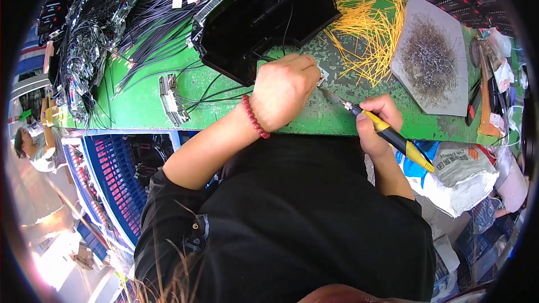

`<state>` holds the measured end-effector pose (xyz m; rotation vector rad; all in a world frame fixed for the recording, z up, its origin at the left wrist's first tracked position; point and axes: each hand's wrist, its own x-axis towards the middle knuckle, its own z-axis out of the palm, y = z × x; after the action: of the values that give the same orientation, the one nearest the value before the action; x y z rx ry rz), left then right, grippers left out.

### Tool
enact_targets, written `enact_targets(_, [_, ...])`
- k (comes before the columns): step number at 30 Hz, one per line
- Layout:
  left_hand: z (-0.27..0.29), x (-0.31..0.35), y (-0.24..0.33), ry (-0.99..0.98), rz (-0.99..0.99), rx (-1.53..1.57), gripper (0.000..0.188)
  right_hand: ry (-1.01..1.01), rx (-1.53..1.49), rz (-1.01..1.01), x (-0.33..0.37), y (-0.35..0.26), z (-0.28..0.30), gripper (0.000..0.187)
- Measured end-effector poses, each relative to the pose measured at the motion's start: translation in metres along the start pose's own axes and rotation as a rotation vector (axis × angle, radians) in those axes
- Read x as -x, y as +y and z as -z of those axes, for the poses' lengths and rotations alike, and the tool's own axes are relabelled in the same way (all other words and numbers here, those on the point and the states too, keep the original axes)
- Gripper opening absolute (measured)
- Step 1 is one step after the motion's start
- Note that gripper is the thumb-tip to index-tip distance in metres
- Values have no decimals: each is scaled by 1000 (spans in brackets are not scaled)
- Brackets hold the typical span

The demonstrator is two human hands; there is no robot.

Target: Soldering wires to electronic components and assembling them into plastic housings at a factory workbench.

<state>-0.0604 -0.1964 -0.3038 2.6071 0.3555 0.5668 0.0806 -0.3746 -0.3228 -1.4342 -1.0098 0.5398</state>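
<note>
My right hand [379, 118] is closed around the yellow and black handle of a soldering iron [409, 148]. The iron's metal tip points up and left, close to the fingers of my left hand [287, 87]. That hand is closed, and a small pale circuit board [322, 77] pokes out past its fingertips. Whether the tip touches the board, I cannot tell. Just behind my left hand lies a large black plastic housing [241, 25], its hollow side up, with thin black wires running by it. A metal-cased part [173, 100] with black cables rests left of my wrist.
Yellow wires [368, 33] lie in a loose heap on the green bench [314, 118]. Right of them is a grey board [404, 73] covered in dark scraps. Bundled black cables [149, 45] fill the left. A blue basket [115, 185] stands below the bench edge.
</note>
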Motion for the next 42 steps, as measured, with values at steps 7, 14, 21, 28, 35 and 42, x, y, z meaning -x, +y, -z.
enact_targets(7, [1, 0, -2, -20, -3, -4, 11, 39, -89, -73, 1, 7, -1, 14])
enact_targets(14, [0, 2, -1, 3, -18, -4, 11, 138, -177, -9, 11, 12, 3, 15])
enact_targets(21, [-1, 1, 1, -19, -23, -15, 10, 107, -109, -5, 14, 10, 5, 20])
enact_targets(28, [-1, -3, -2, 0, -4, 61, 8, 42, -149, 6, 2, 8, -7, 37])
enact_targets(35, [5, -5, -13, 19, 120, 255, 7, -34, 422, 459, -45, -8, -12, 24])
enact_targets(42, [-1, 3, -13, -142, 295, 260, 16, -402, 719, 713, -66, 0, -30, 39])
